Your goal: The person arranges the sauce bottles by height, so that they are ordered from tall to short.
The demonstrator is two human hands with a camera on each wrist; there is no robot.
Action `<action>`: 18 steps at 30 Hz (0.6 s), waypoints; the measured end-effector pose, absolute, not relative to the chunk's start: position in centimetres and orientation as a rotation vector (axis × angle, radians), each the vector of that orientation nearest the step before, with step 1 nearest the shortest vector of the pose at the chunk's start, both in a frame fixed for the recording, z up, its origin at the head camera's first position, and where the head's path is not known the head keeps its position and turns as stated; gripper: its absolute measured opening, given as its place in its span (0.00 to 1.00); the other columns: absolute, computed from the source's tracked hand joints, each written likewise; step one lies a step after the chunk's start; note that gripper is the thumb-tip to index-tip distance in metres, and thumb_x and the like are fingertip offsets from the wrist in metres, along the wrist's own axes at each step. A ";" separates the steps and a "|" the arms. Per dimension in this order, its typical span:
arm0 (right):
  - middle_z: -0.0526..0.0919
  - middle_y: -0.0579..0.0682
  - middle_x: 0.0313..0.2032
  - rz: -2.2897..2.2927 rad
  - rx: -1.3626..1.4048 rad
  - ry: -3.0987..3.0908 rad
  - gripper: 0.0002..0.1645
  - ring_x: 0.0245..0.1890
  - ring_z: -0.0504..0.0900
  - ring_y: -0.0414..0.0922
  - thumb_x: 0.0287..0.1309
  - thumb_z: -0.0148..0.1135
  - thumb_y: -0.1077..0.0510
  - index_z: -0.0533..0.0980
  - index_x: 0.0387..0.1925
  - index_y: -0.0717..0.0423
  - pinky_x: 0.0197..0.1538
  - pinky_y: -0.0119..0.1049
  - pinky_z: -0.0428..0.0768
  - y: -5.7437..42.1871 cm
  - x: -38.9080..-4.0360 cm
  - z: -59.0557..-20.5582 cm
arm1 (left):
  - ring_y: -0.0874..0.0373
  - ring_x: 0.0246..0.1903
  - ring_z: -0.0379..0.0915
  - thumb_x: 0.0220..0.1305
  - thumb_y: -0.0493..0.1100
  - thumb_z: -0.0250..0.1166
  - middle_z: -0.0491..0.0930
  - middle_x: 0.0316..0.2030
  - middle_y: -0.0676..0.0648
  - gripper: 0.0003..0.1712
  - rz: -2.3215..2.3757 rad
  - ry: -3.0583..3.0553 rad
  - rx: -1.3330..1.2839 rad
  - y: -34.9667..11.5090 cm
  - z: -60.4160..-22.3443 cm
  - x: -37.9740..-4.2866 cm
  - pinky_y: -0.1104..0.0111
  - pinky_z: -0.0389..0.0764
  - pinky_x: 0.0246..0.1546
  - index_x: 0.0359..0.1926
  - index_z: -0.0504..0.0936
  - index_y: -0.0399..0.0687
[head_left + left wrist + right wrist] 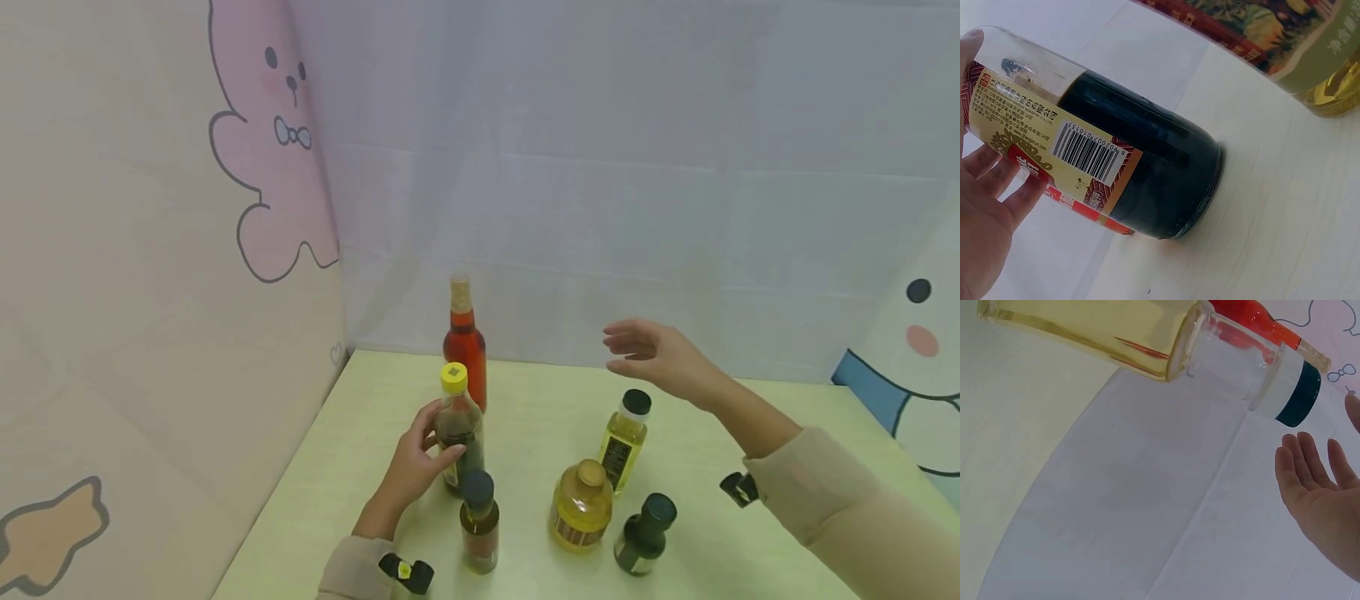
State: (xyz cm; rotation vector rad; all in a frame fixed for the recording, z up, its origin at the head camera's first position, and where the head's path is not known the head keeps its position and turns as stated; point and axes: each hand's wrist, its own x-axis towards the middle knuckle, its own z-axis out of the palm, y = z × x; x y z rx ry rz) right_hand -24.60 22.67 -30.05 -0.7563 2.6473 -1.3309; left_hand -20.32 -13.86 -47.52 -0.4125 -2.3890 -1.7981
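My left hand (422, 454) holds a yellow-capped glass bottle of dark liquid (459, 417), thumb on one side and fingers on the other. In the left wrist view, this bottle (1147, 156) shows a barcode label, and its base appears to stand on the table. My right hand (663, 358) is raised with fingers extended, nothing in it. In the head view it appears above and behind a dark-capped bottle of pale yellow oil (624, 442). The right wrist view shows the same oil bottle (1097, 331) apart from the fingers (1300, 462).
Behind the held bottle stands a tall bottle of red liquid (465, 342). In front are a small dark-capped bottle (480, 533), a round jar-like bottle of yellow oil (581, 512) and a dark green bottle (641, 537). Cloth walls (600, 208) border the pale table (540, 408).
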 end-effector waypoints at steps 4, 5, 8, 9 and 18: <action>0.74 0.65 0.58 -1.352 -0.772 2.627 0.32 0.58 0.73 0.60 0.64 0.64 0.58 0.65 0.64 0.66 0.55 0.47 0.77 23.2 -24.2 -30.5 | 0.38 0.65 0.60 0.62 0.41 0.69 0.63 0.67 0.36 0.40 -1.783 -2.379 -0.449 -14.0 -47.5 -20.3 0.47 0.67 0.60 0.70 0.59 0.40; 0.74 0.64 0.58 -1.355 -0.767 2.627 0.31 0.58 0.73 0.60 0.64 0.64 0.58 0.66 0.64 0.66 0.55 0.47 0.77 23.4 -24.1 -30.7 | 0.38 0.65 0.60 0.61 0.42 0.70 0.64 0.67 0.36 0.41 -1.778 -2.378 -0.457 -14.0 -47.5 -20.4 0.47 0.68 0.60 0.70 0.60 0.40; 0.73 0.64 0.58 -1.359 -0.750 2.627 0.31 0.59 0.73 0.60 0.64 0.64 0.57 0.66 0.64 0.65 0.55 0.44 0.77 23.8 -23.7 -31.0 | 0.38 0.64 0.61 0.61 0.43 0.70 0.65 0.66 0.36 0.41 -1.766 -2.378 -0.471 -14.1 -47.4 -20.4 0.46 0.69 0.59 0.70 0.60 0.41; 0.73 0.64 0.59 -1.362 -0.744 2.626 0.31 0.59 0.73 0.59 0.64 0.64 0.57 0.66 0.64 0.65 0.55 0.42 0.77 23.9 -23.6 -31.2 | 0.38 0.64 0.62 0.60 0.43 0.70 0.65 0.66 0.36 0.41 -1.763 -2.380 -0.471 -14.2 -47.3 -20.5 0.46 0.69 0.59 0.70 0.60 0.41; 0.72 0.64 0.60 -1.409 -0.746 2.586 0.32 0.60 0.70 0.60 0.65 0.63 0.58 0.64 0.65 0.65 0.55 0.24 0.72 25.1 -22.3 -32.3 | 0.38 0.64 0.62 0.59 0.43 0.71 0.66 0.65 0.37 0.41 -1.774 -2.406 -0.458 -14.3 -47.1 -20.5 0.47 0.69 0.58 0.69 0.61 0.43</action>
